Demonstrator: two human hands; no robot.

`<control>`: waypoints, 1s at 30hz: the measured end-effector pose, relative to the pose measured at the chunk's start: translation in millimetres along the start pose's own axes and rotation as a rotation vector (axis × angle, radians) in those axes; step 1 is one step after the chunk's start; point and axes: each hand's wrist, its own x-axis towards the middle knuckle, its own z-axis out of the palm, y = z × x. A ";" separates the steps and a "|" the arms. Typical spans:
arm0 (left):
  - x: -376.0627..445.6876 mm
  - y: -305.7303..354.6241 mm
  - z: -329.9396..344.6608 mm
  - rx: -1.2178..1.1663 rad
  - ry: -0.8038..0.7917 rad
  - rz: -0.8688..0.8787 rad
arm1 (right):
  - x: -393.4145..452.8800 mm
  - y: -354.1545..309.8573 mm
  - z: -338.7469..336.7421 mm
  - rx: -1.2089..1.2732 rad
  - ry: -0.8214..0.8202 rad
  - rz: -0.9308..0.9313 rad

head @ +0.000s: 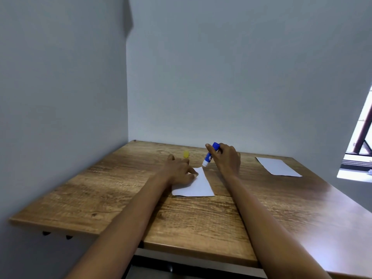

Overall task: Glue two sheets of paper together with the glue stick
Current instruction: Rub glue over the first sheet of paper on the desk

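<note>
- A wood-grain worktop (pixel 201 214) is set into a corner of plain grey walls (pixel 221 77).
- The near sheet (pixel 194 186) is pinned flat under the left hand (pixel 179 172), fingers spread.
- The blue glue stick (pixel 210 155) is clamped in the right hand (pixel 226 158) fingers, tip at the sheet's far corner.
- A yellow cap (pixel 186 154) stands just beyond the left fingers.
- The 2nd sheet (pixel 277 167) lies well right of the right fingers.

Soft, even daylight enters from the window (pixel 360 137) at right, leaving pale glare on the worktop (pixel 332 198), while wide-angle distortion bends the slightly blurred edges.
</note>
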 end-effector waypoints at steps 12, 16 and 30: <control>-3.3 -11.0 13.1 -0.216 -0.100 -0.071 | -2.8 -2.3 8.4 -0.100 -0.082 -0.100; -1.4 -13.3 15.1 -0.243 -0.089 -0.087 | -3.7 -2.4 9.5 -0.084 -0.086 -0.099; -0.2 -14.3 17.6 -0.262 -0.035 -0.126 | -2.7 -2.6 9.5 -0.191 -0.143 -0.143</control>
